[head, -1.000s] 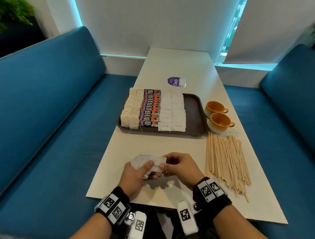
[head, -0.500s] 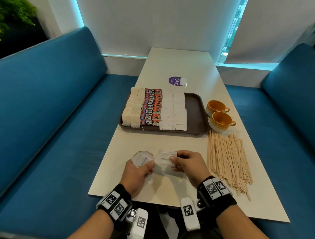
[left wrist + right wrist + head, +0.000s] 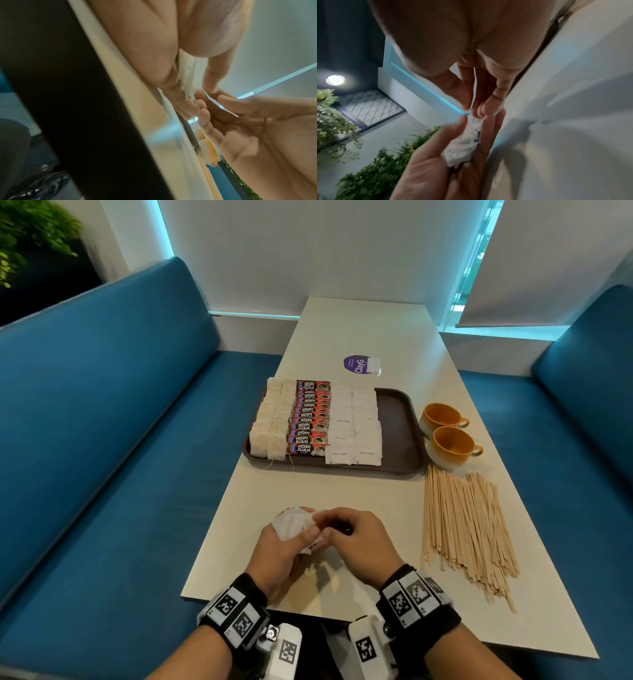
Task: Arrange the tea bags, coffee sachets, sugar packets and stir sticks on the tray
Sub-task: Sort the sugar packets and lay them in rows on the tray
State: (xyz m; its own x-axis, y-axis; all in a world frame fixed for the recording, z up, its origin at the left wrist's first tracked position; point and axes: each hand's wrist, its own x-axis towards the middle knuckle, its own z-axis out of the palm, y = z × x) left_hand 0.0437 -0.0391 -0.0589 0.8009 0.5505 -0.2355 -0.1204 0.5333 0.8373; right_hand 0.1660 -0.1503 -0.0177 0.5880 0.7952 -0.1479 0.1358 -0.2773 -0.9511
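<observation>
My left hand [image 3: 291, 542] grips a small stack of white sugar packets [image 3: 294, 523] just above the near part of the table; the stack also shows in the right wrist view [image 3: 465, 143]. My right hand [image 3: 330, 527] meets it, and thumb and fingers pinch one thin sugar packet [image 3: 473, 86] edge-on beside the stack. The brown tray [image 3: 404, 440] lies farther back, holding rows of tea bags [image 3: 270, 422], red coffee sachets [image 3: 308, 419] and sugar packets [image 3: 354, 426]. Its right strip is bare. Wooden stir sticks [image 3: 466, 525] lie in a loose pile on the table to my right.
Two orange cups [image 3: 442, 419] [image 3: 452, 446] stand right of the tray. A purple round sticker [image 3: 356, 364] with a small white packet [image 3: 374, 365] sits behind the tray. Blue benches [image 3: 102, 474] flank the narrow table.
Half a second ago my right hand held one packet apart, to the right of the stack. It has moved back left, and both hands now meet at the stack.
</observation>
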